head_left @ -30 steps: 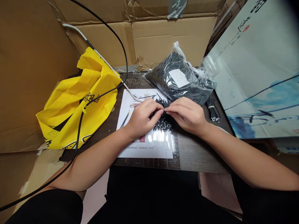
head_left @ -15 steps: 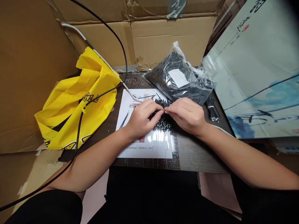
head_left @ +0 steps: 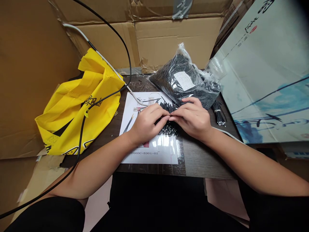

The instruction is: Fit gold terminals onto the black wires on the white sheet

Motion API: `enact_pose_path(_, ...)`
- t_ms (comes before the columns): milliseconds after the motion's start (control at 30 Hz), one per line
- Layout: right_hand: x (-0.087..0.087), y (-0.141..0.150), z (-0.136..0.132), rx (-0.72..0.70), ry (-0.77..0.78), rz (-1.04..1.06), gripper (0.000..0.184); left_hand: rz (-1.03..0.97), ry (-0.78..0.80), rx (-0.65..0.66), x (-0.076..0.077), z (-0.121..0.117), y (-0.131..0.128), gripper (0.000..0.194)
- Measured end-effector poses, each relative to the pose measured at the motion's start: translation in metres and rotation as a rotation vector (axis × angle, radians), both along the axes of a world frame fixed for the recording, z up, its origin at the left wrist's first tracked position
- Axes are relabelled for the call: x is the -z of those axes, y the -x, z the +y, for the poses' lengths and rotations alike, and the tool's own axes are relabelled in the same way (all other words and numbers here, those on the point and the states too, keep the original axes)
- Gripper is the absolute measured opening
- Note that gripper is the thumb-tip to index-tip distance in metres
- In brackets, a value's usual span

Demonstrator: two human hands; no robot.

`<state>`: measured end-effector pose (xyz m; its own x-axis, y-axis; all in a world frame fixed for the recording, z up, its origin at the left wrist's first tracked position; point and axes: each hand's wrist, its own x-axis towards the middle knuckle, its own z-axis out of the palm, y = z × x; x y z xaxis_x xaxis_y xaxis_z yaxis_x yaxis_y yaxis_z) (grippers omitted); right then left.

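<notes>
My left hand (head_left: 152, 122) and my right hand (head_left: 191, 118) meet fingertip to fingertip over a pile of short black wires (head_left: 167, 129) with shiny ends. Each hand is closed in a pinch between thumb and fingers. What sits between the fingertips is too small and too hidden to make out. Beneath the wires lies a white printed sheet (head_left: 154, 158) with pictures of wires and a code along its lower edge. The outer fingers of my right hand are lifted off the others.
A clear bag of black pieces (head_left: 166, 75) stands behind my hands. To its right lies a tied bundle of black wires (head_left: 218, 114). A yellow bag (head_left: 79, 106) and a black cable (head_left: 80, 145) are on the left. Cardboard (head_left: 176, 42) and a pale printed box (head_left: 272, 71) enclose the table.
My fingertips stay together over the wires. The outer fingers of my right hand have lifted and spread a little, and its thumb has shifted slightly. The rest looks unmoved.
</notes>
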<state>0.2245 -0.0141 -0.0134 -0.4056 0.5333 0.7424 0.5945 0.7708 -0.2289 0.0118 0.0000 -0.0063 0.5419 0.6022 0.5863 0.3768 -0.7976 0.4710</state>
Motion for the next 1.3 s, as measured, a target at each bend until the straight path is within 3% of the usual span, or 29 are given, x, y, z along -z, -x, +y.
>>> enact_pose_path(400,-0.002,0.010,-0.011,0.103,0.038,0.116,0.015,-0.115,-0.049,0.013,0.002,-0.002,-0.001,0.005)
enact_pose_path(733,-0.009,0.015,-0.015,0.033,0.137,0.188,0.009,-0.192,-0.141,-0.019,-0.001,-0.005,-0.001,0.007)
enact_pose_path(1033,-0.014,0.012,-0.012,0.000,0.138,0.159,0.009,-0.263,-0.019,-0.071,-0.009,-0.006,0.000,0.006)
enact_pose_path(1300,-0.026,0.016,-0.013,-0.084,0.320,0.211,0.003,-0.288,0.068,-0.068,-0.009,-0.007,-0.001,0.007)
